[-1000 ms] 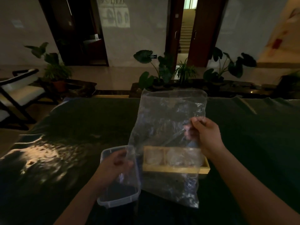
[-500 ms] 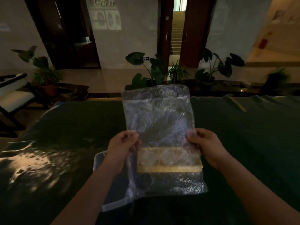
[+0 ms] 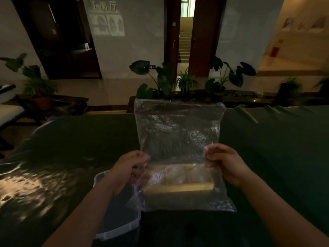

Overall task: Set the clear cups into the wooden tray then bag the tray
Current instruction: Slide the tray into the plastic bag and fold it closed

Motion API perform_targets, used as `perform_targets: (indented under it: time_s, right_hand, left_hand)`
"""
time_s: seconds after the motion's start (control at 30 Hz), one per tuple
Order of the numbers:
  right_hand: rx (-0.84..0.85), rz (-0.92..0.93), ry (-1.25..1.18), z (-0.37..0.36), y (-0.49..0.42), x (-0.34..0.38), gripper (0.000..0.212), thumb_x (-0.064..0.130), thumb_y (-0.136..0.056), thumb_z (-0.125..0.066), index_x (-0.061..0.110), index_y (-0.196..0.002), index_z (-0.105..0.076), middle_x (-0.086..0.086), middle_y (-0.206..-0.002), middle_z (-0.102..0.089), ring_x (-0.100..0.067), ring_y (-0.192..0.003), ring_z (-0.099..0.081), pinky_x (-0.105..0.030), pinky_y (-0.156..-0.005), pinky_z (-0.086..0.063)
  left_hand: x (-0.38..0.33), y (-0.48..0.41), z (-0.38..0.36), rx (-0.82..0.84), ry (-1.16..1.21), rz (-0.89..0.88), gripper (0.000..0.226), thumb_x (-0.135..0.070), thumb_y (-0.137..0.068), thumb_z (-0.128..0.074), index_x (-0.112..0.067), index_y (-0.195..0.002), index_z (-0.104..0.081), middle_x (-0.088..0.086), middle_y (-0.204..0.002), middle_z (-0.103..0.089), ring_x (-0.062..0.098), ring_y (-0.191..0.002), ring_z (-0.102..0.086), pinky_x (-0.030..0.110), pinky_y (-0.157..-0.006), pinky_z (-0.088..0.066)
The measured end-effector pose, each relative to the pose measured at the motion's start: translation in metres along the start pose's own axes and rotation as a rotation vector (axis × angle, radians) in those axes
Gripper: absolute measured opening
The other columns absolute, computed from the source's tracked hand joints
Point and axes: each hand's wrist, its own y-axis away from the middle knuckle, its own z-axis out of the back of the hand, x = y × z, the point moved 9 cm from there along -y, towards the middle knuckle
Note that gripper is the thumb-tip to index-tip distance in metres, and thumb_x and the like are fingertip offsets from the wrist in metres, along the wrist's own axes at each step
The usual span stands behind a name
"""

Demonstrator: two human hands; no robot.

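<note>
A clear plastic bag (image 3: 179, 132) is held upright in front of me over the dark green table. My left hand (image 3: 127, 171) pinches its left edge and my right hand (image 3: 225, 163) pinches its right edge, both about halfway up. Seen through the plastic, the wooden tray (image 3: 178, 188) sits low behind or inside the bag; I cannot tell which. Clear cups (image 3: 179, 174) show faintly in the tray, blurred by the film.
A clear plastic box (image 3: 121, 227) lies on the table under my left forearm. The green tablecloth (image 3: 276, 139) spreads wide on both sides. Potted plants (image 3: 185, 82) line the far edge, and a chair stands at the far left.
My left hand left the plastic box and took the bag's left edge. Both hands now stretch the bag flat and upright, and it has moved closer over the tray.
</note>
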Motion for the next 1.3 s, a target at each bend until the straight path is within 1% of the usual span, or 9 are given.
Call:
perform_targets:
  time_s: [0.27, 0.5, 0.67, 0.8, 0.9, 1.0, 1.1, 1.2, 1.3]
  right_hand:
    - [0.025, 0.012, -0.014, -0.005, 0.01, 0.004, 0.022, 0.001, -0.09, -0.064, 0.012, -0.105, -0.077, -0.017, -0.092, -0.072, -0.03, -0.077, -0.063, -0.044, -0.076, -0.056]
    - [0.027, -0.069, -0.016, -0.004, 0.008, -0.003, 0.025, -0.001, -0.09, -0.059, 0.013, -0.091, -0.08, -0.019, -0.086, -0.072, -0.025, -0.064, -0.066, -0.035, -0.06, -0.059]
    - [0.059, -0.055, -0.033, -0.013, 0.009, -0.003, 0.028, 0.004, -0.097, -0.054, 0.018, -0.102, -0.078, -0.016, -0.098, -0.077, -0.036, -0.092, -0.07, -0.052, -0.085, -0.06]
    - [0.043, -0.042, 0.08, -0.017, 0.014, 0.0, 0.017, 0.007, -0.099, -0.057, 0.01, -0.092, -0.072, -0.016, -0.107, -0.07, -0.031, -0.08, -0.074, -0.037, -0.061, -0.061]
    - [-0.003, -0.046, -0.005, -0.01, 0.013, -0.004, 0.023, 0.006, -0.099, -0.054, 0.01, -0.103, -0.076, -0.019, -0.119, -0.07, -0.028, -0.088, -0.078, -0.035, -0.064, -0.063]
    - [0.073, -0.1, -0.421, -0.006, 0.012, -0.009, 0.035, 0.028, -0.091, -0.055, 0.021, -0.118, -0.076, -0.022, -0.126, -0.07, -0.043, -0.105, -0.072, -0.056, -0.079, -0.06]
    - [0.239, -0.201, -0.264, -0.018, 0.016, -0.016, 0.05, 0.061, -0.083, -0.07, 0.037, -0.127, -0.065, -0.019, -0.13, -0.068, -0.047, -0.119, -0.064, -0.066, -0.088, -0.055]
    - [0.235, -0.185, 0.195, -0.024, 0.015, -0.023, 0.057, 0.03, -0.082, -0.082, 0.018, -0.133, -0.061, -0.011, -0.118, -0.076, -0.034, -0.109, -0.073, -0.054, -0.09, -0.06]
    - [0.032, -0.105, 0.209, -0.015, 0.007, -0.011, 0.034, 0.011, -0.089, -0.072, 0.011, -0.122, -0.065, -0.013, -0.111, -0.077, -0.03, -0.098, -0.076, -0.051, -0.087, -0.062]
  left_hand:
    - [0.002, -0.003, -0.005, 0.033, 0.035, 0.02, 0.016, -0.03, -0.093, -0.063, -0.034, -0.103, -0.074, 0.013, -0.1, -0.08, 0.034, -0.087, -0.078, 0.032, -0.06, -0.062]
    - [0.003, -0.004, 0.001, -0.087, 0.214, -0.043, 0.027, -0.003, -0.098, -0.056, -0.021, -0.113, -0.072, 0.019, -0.08, -0.076, 0.026, -0.064, -0.074, 0.035, -0.055, -0.061]
    - [0.003, 0.004, -0.002, -0.074, 0.422, 0.007, 0.028, 0.002, -0.096, -0.051, -0.011, -0.095, -0.076, 0.02, -0.086, -0.077, 0.025, -0.071, -0.074, 0.035, -0.057, -0.063]
    - [0.003, 0.008, 0.003, -0.078, 0.528, -0.003, 0.029, -0.018, -0.087, -0.051, -0.009, -0.077, -0.077, 0.014, -0.088, -0.073, 0.031, -0.088, -0.068, 0.045, -0.077, -0.057]
    - [-0.006, 0.009, 0.0, -0.023, 0.384, -0.038, 0.02, -0.028, -0.09, -0.062, -0.015, -0.081, -0.074, 0.007, -0.087, -0.074, 0.025, -0.082, -0.073, 0.043, -0.068, -0.059]
    - [-0.016, 0.014, 0.002, -0.053, 0.196, -0.098, 0.023, -0.004, -0.076, -0.076, -0.023, -0.088, -0.072, 0.008, -0.106, -0.071, 0.026, -0.093, -0.074, 0.041, -0.068, -0.062]
    - [-0.03, 0.022, 0.012, -0.183, 0.108, -0.196, 0.039, 0.004, -0.083, -0.074, -0.03, -0.102, -0.067, 0.003, -0.123, -0.064, 0.029, -0.11, -0.068, 0.053, -0.082, -0.063]
    - [-0.044, 0.026, 0.02, -0.296, -0.019, -0.271, 0.055, 0.002, -0.083, -0.075, -0.043, -0.113, -0.063, -0.006, -0.123, -0.065, 0.022, -0.112, -0.067, 0.048, -0.081, -0.064]
    - [-0.033, 0.025, 0.027, -0.302, 0.263, -0.214, 0.085, -0.003, -0.081, -0.077, -0.048, -0.145, -0.043, -0.001, -0.127, -0.069, 0.024, -0.112, -0.07, 0.058, -0.087, -0.06]
